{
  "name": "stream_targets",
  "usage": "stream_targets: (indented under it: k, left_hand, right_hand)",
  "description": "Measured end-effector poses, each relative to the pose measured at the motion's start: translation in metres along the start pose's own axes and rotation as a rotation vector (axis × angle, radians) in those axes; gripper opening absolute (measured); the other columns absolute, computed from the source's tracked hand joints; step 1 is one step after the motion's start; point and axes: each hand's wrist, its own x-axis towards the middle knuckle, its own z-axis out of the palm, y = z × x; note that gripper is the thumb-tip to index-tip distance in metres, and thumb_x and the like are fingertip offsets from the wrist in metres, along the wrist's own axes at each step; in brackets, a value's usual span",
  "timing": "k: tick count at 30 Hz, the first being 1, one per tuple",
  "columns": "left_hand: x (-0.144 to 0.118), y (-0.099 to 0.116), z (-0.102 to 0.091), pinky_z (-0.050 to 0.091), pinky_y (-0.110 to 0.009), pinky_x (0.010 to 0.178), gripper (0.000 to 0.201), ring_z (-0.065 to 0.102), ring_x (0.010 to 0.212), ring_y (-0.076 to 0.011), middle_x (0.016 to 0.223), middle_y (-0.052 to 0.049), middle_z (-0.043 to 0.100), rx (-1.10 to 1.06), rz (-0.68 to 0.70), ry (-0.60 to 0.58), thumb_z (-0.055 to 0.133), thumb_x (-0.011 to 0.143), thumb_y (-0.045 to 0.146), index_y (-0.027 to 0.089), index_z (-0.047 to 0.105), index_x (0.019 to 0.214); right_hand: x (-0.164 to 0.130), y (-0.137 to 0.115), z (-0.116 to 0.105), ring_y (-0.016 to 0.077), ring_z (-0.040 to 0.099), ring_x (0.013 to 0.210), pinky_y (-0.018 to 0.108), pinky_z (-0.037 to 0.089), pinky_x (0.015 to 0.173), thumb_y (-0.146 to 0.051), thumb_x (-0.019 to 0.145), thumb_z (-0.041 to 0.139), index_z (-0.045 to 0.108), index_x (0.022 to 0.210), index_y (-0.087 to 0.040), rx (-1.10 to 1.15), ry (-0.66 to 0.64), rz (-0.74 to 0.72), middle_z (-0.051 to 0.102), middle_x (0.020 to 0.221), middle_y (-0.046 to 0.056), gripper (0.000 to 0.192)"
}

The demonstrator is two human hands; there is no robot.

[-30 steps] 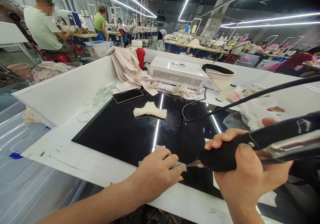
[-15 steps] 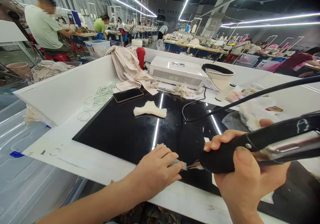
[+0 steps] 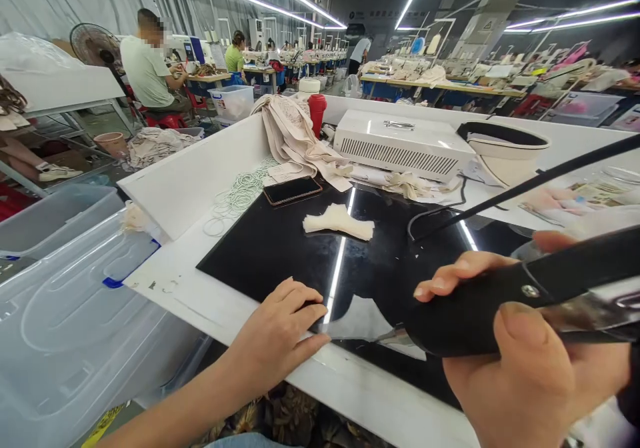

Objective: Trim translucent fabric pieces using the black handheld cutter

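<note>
My right hand [image 3: 530,361] is wrapped round a black corded hand tool [image 3: 465,315] with a silver lever along its side. Its narrow metal tip [image 3: 393,337] lies over a thin, pale grey translucent piece [image 3: 363,318] with a curved outline. That piece rests near the front edge of a glossy black board [image 3: 280,255]. At the piece's left end is my left hand [image 3: 283,325], palm down, fingers stretched and thumb apart, with the thumb tip close to the piece. Whether it touches the piece I cannot tell. Farther back on the board sits a cream fabric stack [image 3: 337,223].
Behind the board are a phone [image 3: 293,191], pale green cord [image 3: 243,191], draped beige fabric [image 3: 290,128], a red cup [image 3: 317,115] and a white vented box [image 3: 400,141]. The tool's black cable [image 3: 550,175] crosses the right side. Clear plastic bins [image 3: 75,315] stand at left.
My left hand has slid left off the pale grey piece, which now shows more fully. The tool's tip stays near it. The camera view has turned left.
</note>
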Motion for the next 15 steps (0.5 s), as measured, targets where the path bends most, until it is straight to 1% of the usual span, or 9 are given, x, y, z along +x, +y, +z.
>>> stream_targets:
  k: [4, 10, 13, 15]
  left_hand:
    - [0.008, -0.001, 0.007, 0.056, -0.058, 0.124, 0.012, 0.074, 0.118, -0.0254, 0.125, -0.006, 0.077, -0.031, 0.013, 0.037, 0.077, 0.108, 0.027, 0.020, 0.076, 0.117]
    - [0.011, -0.005, 0.010, 0.056, -0.056, 0.122, 0.022, 0.074, 0.116, -0.0248, 0.126, -0.007, 0.077, -0.053, -0.019, 0.035, 0.082, 0.104, 0.025, 0.019, 0.075, 0.124]
    - [0.010, -0.005, 0.009, 0.055, -0.057, 0.122, 0.018, 0.074, 0.117, -0.0254, 0.128, -0.006, 0.077, -0.073, -0.021, 0.026, 0.082, 0.104, 0.028, 0.020, 0.076, 0.120]
    - [0.009, -0.004, 0.008, 0.053, -0.056, 0.123, 0.011, 0.074, 0.117, -0.0242, 0.127, -0.006, 0.077, -0.094, -0.024, 0.029, 0.081, 0.106, 0.027, 0.020, 0.077, 0.114]
  right_hand:
    - [-0.004, 0.007, 0.014, 0.0213, 0.063, 0.057, 0.037, 0.060, 0.050, -0.028, 0.065, 0.089, 0.069, 0.123, -0.030, 0.040, -0.009, 0.014, 0.075, 0.075, -0.008, 0.061]
    - [-0.008, 0.015, 0.024, 0.0186, 0.064, 0.059, 0.035, 0.061, 0.056, -0.037, 0.073, 0.096, 0.065, 0.126, -0.029, 0.084, -0.048, 0.007, 0.075, 0.078, -0.008, 0.062]
    - [-0.011, 0.020, 0.027, 0.0182, 0.065, 0.061, 0.034, 0.062, 0.056, -0.039, 0.078, 0.096, 0.064, 0.129, -0.029, 0.112, -0.079, -0.006, 0.074, 0.080, -0.007, 0.061]
    - [-0.013, 0.023, 0.029, 0.0180, 0.066, 0.063, 0.034, 0.062, 0.057, -0.039, 0.081, 0.096, 0.063, 0.131, -0.030, 0.116, -0.102, -0.004, 0.073, 0.082, -0.007, 0.061]
